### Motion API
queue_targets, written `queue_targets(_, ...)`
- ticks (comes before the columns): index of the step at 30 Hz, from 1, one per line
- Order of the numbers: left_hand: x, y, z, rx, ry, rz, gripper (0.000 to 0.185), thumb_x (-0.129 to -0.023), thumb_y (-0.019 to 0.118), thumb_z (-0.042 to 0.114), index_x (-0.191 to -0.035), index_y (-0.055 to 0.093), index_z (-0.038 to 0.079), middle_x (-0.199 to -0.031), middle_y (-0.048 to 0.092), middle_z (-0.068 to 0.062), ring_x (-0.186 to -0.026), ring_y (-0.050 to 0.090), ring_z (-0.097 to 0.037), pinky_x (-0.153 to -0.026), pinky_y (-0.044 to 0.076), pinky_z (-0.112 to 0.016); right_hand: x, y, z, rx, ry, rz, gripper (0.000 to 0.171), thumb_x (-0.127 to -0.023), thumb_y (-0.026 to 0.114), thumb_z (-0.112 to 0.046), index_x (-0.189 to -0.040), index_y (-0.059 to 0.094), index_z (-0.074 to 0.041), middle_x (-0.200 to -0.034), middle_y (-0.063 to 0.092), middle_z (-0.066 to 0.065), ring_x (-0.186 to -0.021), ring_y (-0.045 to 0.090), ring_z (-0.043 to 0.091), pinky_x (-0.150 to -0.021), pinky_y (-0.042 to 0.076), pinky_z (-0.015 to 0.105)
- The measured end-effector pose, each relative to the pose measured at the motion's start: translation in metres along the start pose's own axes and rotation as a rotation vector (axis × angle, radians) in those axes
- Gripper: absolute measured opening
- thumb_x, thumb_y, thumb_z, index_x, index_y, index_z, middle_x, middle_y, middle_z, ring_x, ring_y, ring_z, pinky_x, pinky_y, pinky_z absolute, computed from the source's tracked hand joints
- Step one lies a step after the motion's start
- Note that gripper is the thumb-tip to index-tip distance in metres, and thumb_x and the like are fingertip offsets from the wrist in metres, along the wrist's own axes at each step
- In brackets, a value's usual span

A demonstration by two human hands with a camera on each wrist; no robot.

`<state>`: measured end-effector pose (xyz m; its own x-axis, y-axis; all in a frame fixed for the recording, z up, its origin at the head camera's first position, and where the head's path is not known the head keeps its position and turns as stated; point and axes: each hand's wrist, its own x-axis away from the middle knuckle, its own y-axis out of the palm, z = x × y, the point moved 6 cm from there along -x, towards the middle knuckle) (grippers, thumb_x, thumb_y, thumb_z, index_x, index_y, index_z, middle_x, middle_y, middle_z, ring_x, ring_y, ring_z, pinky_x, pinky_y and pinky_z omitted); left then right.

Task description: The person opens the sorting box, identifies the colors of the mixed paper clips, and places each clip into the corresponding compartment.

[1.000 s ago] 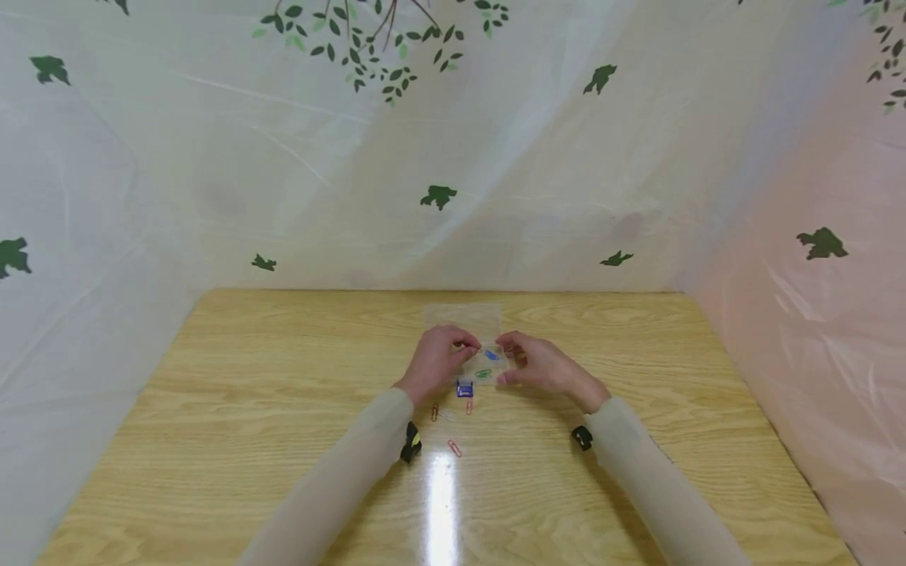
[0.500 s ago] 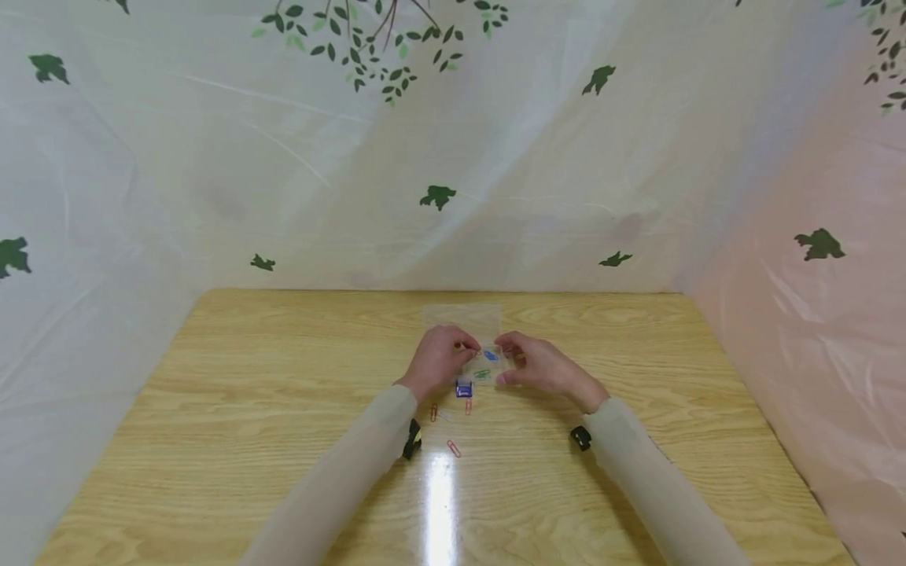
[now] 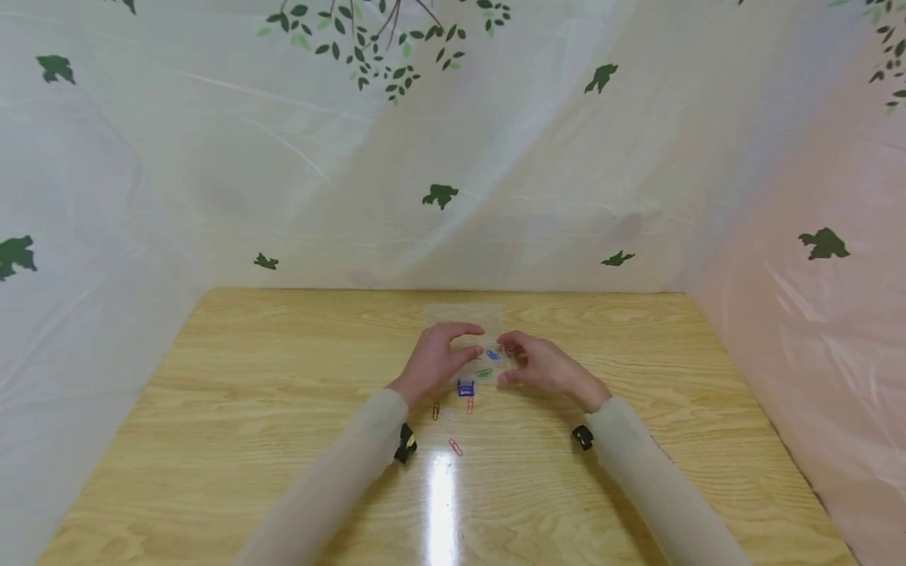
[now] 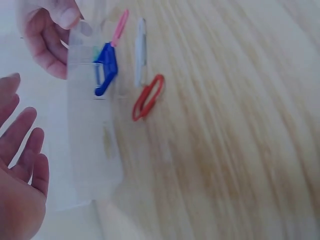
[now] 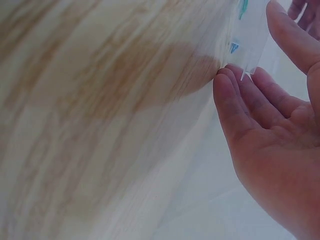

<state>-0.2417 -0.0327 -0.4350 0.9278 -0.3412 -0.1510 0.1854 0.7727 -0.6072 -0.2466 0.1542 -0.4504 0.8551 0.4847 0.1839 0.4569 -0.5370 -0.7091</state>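
A clear plastic box (image 3: 463,376) lies on the table with its clear lid (image 3: 463,314) folded back behind it. A blue piece (image 3: 492,354) and a green paper clip (image 3: 484,373) are inside. My left hand (image 3: 437,360) hovers over the box's left part, thumb and fingers spread, with nothing between them. With thumb in front and fingers behind, my right hand (image 3: 541,365) holds the box's right end. In the right wrist view the box's edge (image 5: 255,50) lies between that hand's thumb and fingers.
Just in front of the box is a blue clip (image 3: 465,387). Nearer lie a pink paper clip (image 3: 470,406), a dark red one (image 3: 435,411), a white one (image 3: 447,414) and a red one (image 3: 456,447). A pale curtain (image 3: 318,196) stands behind the table.
The left thumb and fingers, earlier pinched together over the box around something small, have parted. The right hand stays in place on the box.
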Motion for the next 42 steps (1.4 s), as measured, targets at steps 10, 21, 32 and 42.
queue_targets(10, 0.014, -0.009, 0.013, 0.01, 0.061, -0.051, 0.043, -0.1, 0.071, 0.029, -0.139, 0.066, 0.011, -0.144, 0.063, -0.004, -0.138, 0.052, -0.028, -0.117, 0.039, -0.048, 0.0, -0.001, 0.004, -0.014, 0.006, -0.006, 0.068, -0.091, 0.082, -0.026, -0.148, 0.051, -0.007, -0.142, 0.059, 0.013, -0.126, 0.056, 0.031, -0.109, 0.046, 0.052)
queue_targets(21, 0.035, -0.01, 0.018, 0.004, 0.149, -0.088, 0.042, -0.1, 0.072, 0.027, -0.137, 0.066, 0.009, -0.146, 0.061, -0.006, -0.139, 0.052, -0.029, -0.116, 0.04, -0.051, 0.001, -0.002, 0.003, -0.035, 0.014, -0.008, 0.066, -0.092, 0.082, -0.024, -0.147, 0.051, -0.008, -0.14, 0.059, 0.012, -0.124, 0.056, 0.031, -0.109, 0.046, 0.052)
queue_targets(32, 0.055, -0.011, 0.029, -0.005, 0.199, -0.158, 0.05, -0.097, 0.076, 0.027, -0.141, 0.062, 0.009, -0.144, 0.062, -0.009, -0.136, 0.054, -0.029, -0.114, 0.043, -0.049, -0.001, -0.001, 0.001, -0.029, 0.009, -0.014, 0.067, -0.091, 0.082, -0.024, -0.147, 0.051, -0.006, -0.141, 0.059, 0.014, -0.126, 0.056, 0.033, -0.108, 0.047, 0.053)
queue_targets(42, 0.07, -0.008, 0.031, -0.115, 0.279, -0.224, 0.055, -0.097, 0.074, 0.028, -0.144, 0.058, 0.004, -0.153, 0.053, -0.01, -0.141, 0.048, -0.032, -0.117, 0.038, -0.052, -0.001, 0.0, 0.001, -0.018, -0.001, -0.008, 0.067, -0.091, 0.082, -0.026, -0.147, 0.051, -0.006, -0.141, 0.059, 0.015, -0.126, 0.056, 0.033, -0.108, 0.046, 0.054)
